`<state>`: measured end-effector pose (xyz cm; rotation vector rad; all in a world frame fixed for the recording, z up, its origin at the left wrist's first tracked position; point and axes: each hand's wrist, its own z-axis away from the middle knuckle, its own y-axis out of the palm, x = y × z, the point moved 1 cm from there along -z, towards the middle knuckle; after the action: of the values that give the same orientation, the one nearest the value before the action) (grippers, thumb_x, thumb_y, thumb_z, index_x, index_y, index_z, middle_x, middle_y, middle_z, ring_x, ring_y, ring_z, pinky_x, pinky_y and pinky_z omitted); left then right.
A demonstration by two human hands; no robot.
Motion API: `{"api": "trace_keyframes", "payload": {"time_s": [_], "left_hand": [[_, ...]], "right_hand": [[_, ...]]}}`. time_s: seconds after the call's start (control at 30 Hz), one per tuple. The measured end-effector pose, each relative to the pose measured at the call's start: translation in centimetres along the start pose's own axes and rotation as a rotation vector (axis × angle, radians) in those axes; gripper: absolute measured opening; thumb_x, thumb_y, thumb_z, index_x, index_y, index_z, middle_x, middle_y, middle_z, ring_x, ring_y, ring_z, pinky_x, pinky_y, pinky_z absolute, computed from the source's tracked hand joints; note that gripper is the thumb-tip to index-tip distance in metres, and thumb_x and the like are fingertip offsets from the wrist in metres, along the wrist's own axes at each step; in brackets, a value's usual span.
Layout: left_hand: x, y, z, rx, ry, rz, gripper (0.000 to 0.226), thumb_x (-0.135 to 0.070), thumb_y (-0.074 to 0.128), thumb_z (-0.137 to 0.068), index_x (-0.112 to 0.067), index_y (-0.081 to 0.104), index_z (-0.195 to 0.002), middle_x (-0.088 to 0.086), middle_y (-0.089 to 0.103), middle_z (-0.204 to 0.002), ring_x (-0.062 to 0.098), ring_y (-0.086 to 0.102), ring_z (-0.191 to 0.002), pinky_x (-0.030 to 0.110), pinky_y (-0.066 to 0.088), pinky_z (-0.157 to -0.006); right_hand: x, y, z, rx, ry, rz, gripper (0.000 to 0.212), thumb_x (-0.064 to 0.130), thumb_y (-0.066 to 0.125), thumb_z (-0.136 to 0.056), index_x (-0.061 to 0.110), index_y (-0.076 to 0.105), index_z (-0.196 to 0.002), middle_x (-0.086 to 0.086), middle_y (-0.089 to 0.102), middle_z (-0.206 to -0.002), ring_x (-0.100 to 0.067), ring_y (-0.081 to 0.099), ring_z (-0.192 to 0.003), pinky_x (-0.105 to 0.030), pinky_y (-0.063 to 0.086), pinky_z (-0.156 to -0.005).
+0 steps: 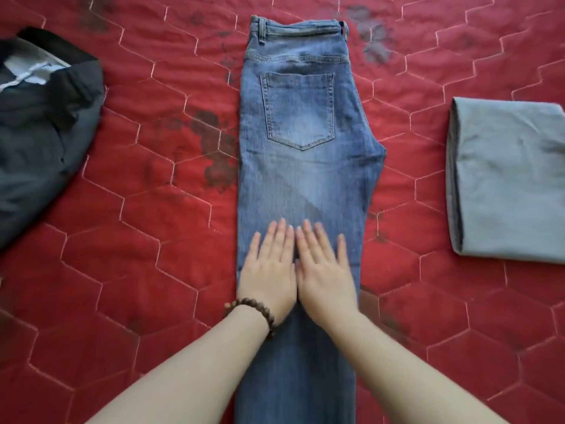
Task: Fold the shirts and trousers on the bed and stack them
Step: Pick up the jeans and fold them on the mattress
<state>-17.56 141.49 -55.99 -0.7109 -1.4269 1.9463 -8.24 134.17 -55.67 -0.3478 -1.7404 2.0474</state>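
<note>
Blue jeans (301,123) lie folded lengthwise down the middle of the red quilted bed (153,240), waistband at the far end, a back pocket facing up. My left hand (269,270), with a bead bracelet on its wrist, and my right hand (324,270) press flat on the legs side by side, fingers straight. A folded grey garment (504,179) lies to the right. A dark, unfolded garment (42,133) with a white drawstring lies crumpled at the left.
The quilt has hexagon stitching and dark floral patches. Bare quilt shows between the jeans and the garments on either side.
</note>
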Motion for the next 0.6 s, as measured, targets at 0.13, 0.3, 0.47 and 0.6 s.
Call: {"api": "trace_keyframes", "payload": {"time_s": [0.13, 0.3, 0.47, 0.6], "left_hand": [[2.0, 0.8, 6.2, 0.016, 0.055, -0.001, 0.067, -0.042, 0.019, -0.093, -0.007, 0.026, -0.149, 0.01, 0.021, -0.157, 0.023, 0.021, -0.145, 0.047, 0.014, -0.118], [0.0, 1.9, 11.3, 0.015, -0.025, 0.009, 0.065, -0.038, 0.024, -0.091, -0.002, 0.035, -0.144, 0.013, 0.03, -0.154, 0.026, 0.026, -0.144, 0.054, 0.021, -0.115], [-1.3, 4.5, 19.6, 0.032, 0.003, 0.034, 0.064, -0.04, 0.03, -0.091, -0.007, 0.038, -0.145, 0.009, 0.029, -0.154, 0.026, 0.029, -0.142, 0.053, 0.025, -0.111], [-1.8, 4.8, 22.8, 0.01, -0.066, 0.034, 0.063, -0.04, 0.03, -0.09, -0.012, 0.036, -0.146, 0.009, 0.028, -0.155, 0.033, 0.027, -0.143, 0.056, 0.022, -0.111]], "right_hand": [[-0.9, 1.1, 6.2, 0.054, 0.081, -0.007, 0.061, 0.042, 0.027, -0.096, 0.013, 0.032, -0.149, -0.002, 0.027, -0.157, -0.02, 0.022, -0.145, -0.052, 0.008, -0.118], [1.7, 1.8, 10.8, 0.037, 0.135, -0.019, 0.06, 0.035, 0.028, -0.094, 0.006, 0.038, -0.145, -0.009, 0.033, -0.154, -0.026, 0.03, -0.143, -0.054, 0.015, -0.113], [1.2, 3.0, 18.1, 0.061, 0.005, -0.001, 0.058, 0.039, 0.029, -0.096, 0.014, 0.034, -0.148, -0.001, 0.03, -0.155, -0.022, 0.025, -0.144, -0.054, 0.013, -0.114], [0.5, 3.0, 22.5, 0.063, 0.129, -0.006, 0.059, 0.041, 0.028, -0.095, 0.014, 0.037, -0.147, -0.003, 0.03, -0.155, -0.023, 0.021, -0.144, -0.055, 0.014, -0.113]]}}
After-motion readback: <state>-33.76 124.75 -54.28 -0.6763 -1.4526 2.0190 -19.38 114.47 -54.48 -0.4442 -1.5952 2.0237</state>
